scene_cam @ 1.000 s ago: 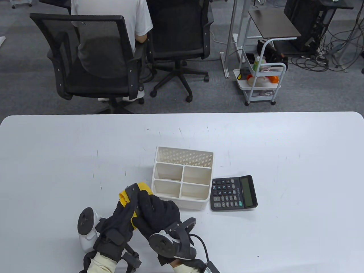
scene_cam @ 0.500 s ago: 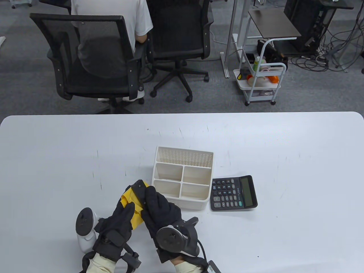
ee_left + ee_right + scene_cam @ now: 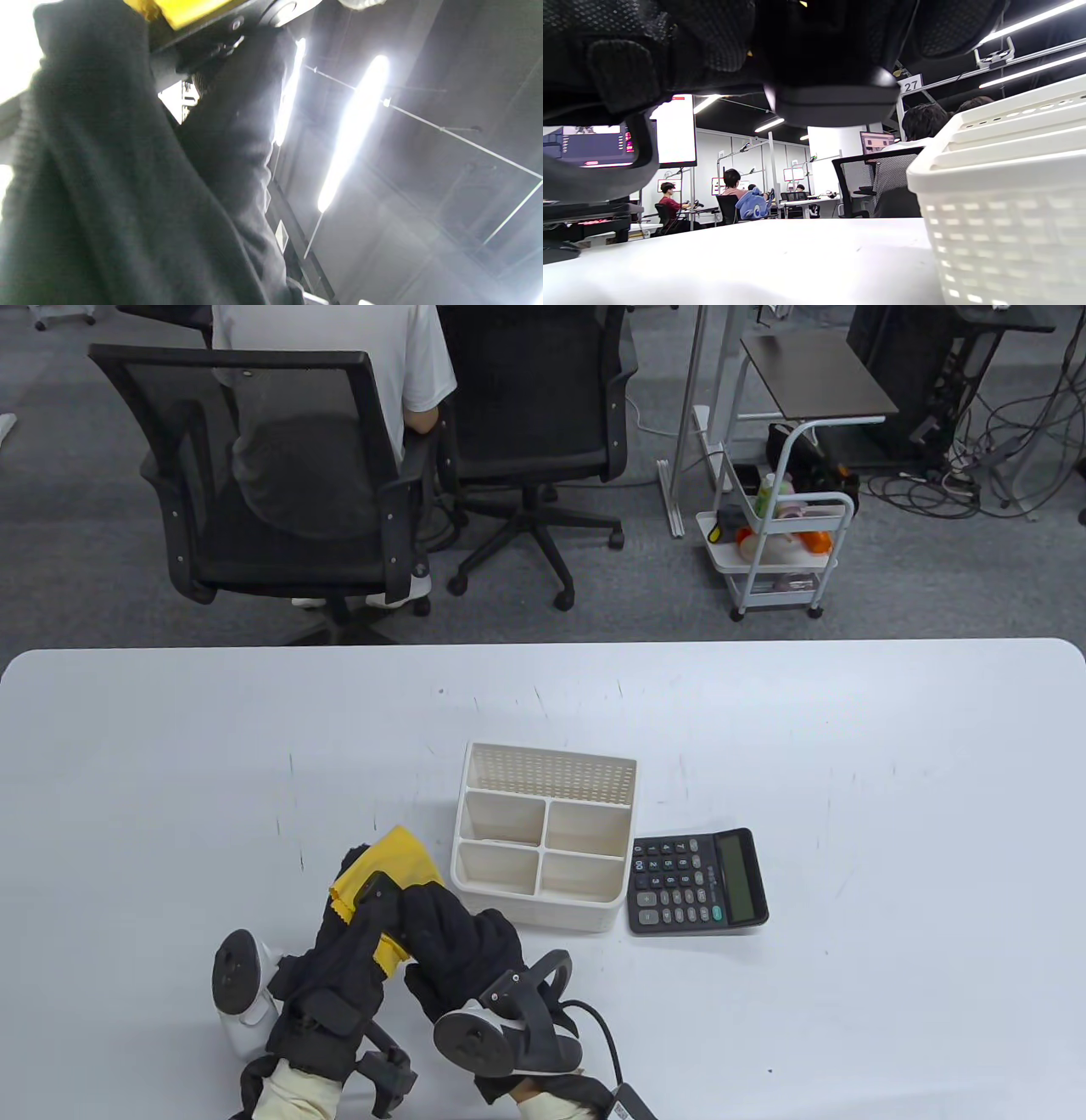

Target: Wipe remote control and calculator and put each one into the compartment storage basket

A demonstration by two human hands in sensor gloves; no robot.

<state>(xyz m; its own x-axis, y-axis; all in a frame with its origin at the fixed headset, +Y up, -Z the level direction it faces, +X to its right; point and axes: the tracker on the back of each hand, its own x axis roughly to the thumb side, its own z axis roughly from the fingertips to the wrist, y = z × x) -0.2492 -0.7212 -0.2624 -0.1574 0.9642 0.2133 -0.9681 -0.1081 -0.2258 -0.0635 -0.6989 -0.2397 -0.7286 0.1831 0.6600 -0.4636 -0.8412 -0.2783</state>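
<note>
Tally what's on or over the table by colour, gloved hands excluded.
Black: 2, the remote control held in both hands, and the calculator lying right of the basket.
Yellow: 1, the cloth wrapped over the remote.
White: 1, the compartment storage basket, nothing visible inside it.
Total: 4.
</note>
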